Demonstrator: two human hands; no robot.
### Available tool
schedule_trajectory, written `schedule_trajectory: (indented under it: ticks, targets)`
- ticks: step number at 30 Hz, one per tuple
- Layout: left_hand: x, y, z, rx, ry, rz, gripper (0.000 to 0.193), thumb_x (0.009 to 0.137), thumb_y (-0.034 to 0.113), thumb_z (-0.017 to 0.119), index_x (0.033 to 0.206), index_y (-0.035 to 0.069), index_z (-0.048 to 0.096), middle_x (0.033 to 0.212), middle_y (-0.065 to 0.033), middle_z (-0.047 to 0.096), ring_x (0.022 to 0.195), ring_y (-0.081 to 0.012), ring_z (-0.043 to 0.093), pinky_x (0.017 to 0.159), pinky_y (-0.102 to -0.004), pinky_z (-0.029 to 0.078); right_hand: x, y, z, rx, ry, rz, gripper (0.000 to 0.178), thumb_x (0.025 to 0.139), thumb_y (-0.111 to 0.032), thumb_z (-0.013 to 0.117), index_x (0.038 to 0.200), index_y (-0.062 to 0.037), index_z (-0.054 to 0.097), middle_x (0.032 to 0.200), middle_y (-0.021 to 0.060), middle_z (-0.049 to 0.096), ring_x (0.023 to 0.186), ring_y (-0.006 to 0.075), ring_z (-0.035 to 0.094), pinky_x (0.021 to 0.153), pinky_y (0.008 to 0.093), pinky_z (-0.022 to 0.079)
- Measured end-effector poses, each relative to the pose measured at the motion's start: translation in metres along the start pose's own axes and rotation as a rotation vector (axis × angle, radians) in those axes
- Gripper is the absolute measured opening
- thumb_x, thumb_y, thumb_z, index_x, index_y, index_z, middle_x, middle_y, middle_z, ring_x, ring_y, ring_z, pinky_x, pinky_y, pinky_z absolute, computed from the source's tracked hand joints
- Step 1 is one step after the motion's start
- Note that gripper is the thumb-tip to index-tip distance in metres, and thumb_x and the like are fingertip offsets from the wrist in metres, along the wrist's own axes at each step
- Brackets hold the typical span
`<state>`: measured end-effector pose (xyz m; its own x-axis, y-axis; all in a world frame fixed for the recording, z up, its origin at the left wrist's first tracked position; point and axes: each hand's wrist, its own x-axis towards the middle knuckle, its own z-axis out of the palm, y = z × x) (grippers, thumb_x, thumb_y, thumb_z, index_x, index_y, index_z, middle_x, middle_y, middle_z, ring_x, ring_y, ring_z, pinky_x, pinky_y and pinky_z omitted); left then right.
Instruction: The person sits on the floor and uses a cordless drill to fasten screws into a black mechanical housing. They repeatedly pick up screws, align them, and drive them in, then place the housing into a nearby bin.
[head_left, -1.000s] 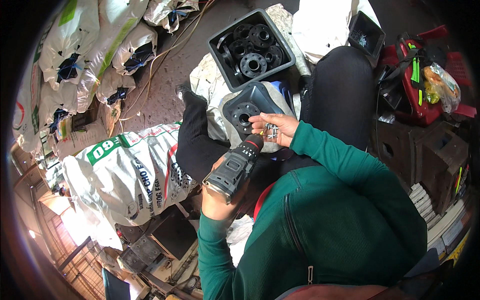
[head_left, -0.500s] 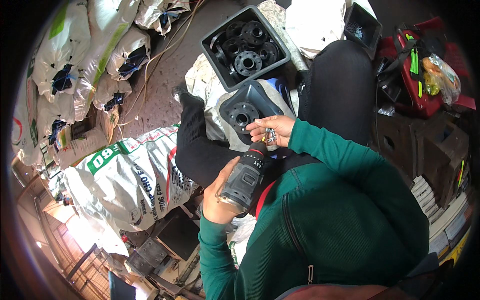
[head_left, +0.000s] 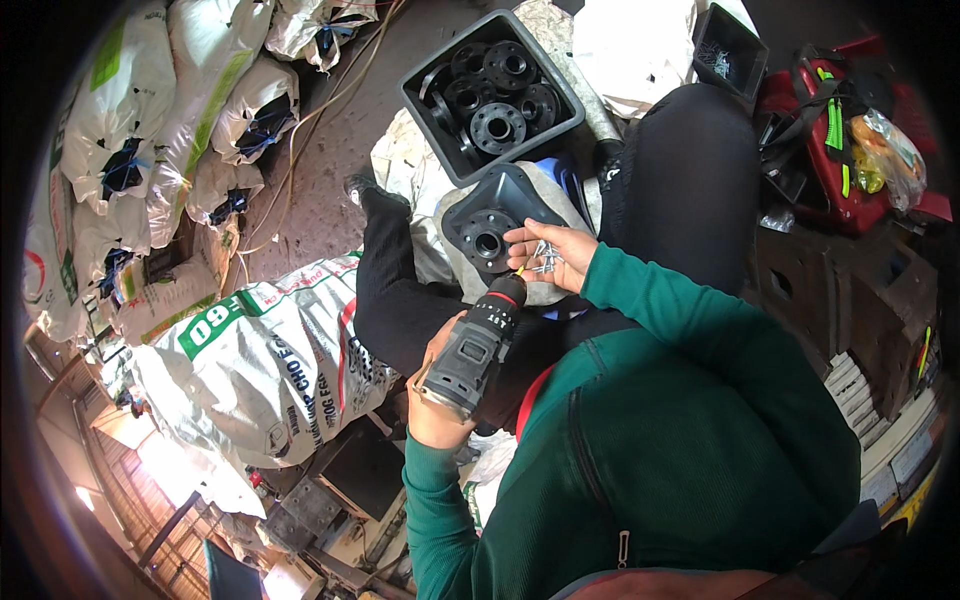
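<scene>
My left hand (head_left: 435, 415) is wrapped around a grey and black cordless drill (head_left: 468, 360) with a red ring near its chuck. The bit points away from me, toward my right hand (head_left: 572, 252). That hand is palm up with its fingers curled, cupping several small silver screws (head_left: 543, 262). Just beyond both hands, a black plastic housing (head_left: 530, 195) with a square base rests between my legs on a pale padded support. On the housing lies a round black flange (head_left: 466, 236) with a central hole and smaller holes around it. The bit's tip sits close to my right fingers.
Beyond the housing stands a grey bin (head_left: 522, 152) holding several black flanges. A smaller dark bin (head_left: 752, 75) with screws is at the far right, near a red seat (head_left: 825, 185) with bags on it. White sacks (head_left: 290, 370) crowd the left; a cable crosses the floor.
The drill has drawn back slightly toward me and to the left. My right hand has turned more palm up and opened a little, showing more of the screws.
</scene>
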<state>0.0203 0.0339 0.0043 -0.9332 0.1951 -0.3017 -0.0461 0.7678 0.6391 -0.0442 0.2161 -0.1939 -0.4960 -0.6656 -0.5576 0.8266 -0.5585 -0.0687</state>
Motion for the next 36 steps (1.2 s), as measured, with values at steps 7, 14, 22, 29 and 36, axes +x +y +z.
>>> schedule_trajectory:
  ticks: [7, 14, 22, 29, 36]
  targets:
    - [0.009, 0.003, 0.002, 0.027, -0.031, 0.095, 0.046, 0.074, 0.001, 0.071, 0.118, 0.002, 0.059, 0.121, -0.0151, 0.061, 0.107, -0.0272, 0.063, 0.092, -0.0340, 0.049, 0.002, 0.004, -0.001, -0.068, -0.017, -0.011, 0.043, 0.101, -0.037, 0.045, 0.116, 0.0003, 0.059, 0.100, 0.0110, 0.065, 0.089, 0.0189, 0.067, 0.075, 0.0328, 0.058]
    - [0.009, 0.002, 0.001, 0.054, -0.027, 0.081, 0.045, 0.075, 0.003, 0.071, 0.118, 0.003, 0.059, 0.121, -0.0146, 0.061, 0.108, -0.0276, 0.062, 0.093, -0.0349, 0.048, 0.001, 0.004, 0.001, -0.098, -0.003, 0.002, 0.043, 0.101, -0.038, 0.044, 0.116, -0.0010, 0.059, 0.100, 0.0105, 0.066, 0.086, 0.0163, 0.067, 0.073, 0.0320, 0.058]
    - [0.007, -0.002, 0.002, 0.055, -0.018, 0.074, 0.047, 0.075, 0.005, 0.071, 0.119, 0.002, 0.058, 0.120, -0.0151, 0.061, 0.109, -0.0285, 0.062, 0.094, -0.0354, 0.048, 0.000, 0.004, 0.004, -0.165, 0.008, -0.025, 0.042, 0.101, -0.038, 0.044, 0.118, -0.0020, 0.058, 0.099, 0.0095, 0.065, 0.085, 0.0166, 0.067, 0.075, 0.0321, 0.057]
    - [-0.004, 0.002, -0.009, 0.007, 0.010, -0.002, 0.051, 0.074, 0.005, 0.071, 0.122, 0.001, 0.055, 0.119, -0.0159, 0.060, 0.108, -0.0290, 0.061, 0.094, -0.0360, 0.047, -0.003, 0.002, 0.001, -0.094, 0.003, 0.006, 0.041, 0.097, -0.040, 0.053, 0.113, -0.0029, 0.060, 0.097, 0.0079, 0.065, 0.084, 0.0158, 0.067, 0.078, 0.0329, 0.058]
    - [-0.008, 0.000, -0.008, 0.034, 0.023, -0.029, 0.051, 0.075, 0.005, 0.071, 0.123, 0.000, 0.054, 0.117, -0.0151, 0.061, 0.106, -0.0281, 0.061, 0.093, -0.0360, 0.047, -0.008, 0.006, 0.002, 0.026, -0.033, 0.043, 0.022, 0.093, -0.022, 0.063, 0.108, -0.0061, 0.063, 0.095, 0.0038, 0.066, 0.086, 0.0122, 0.066, 0.080, 0.0322, 0.058]
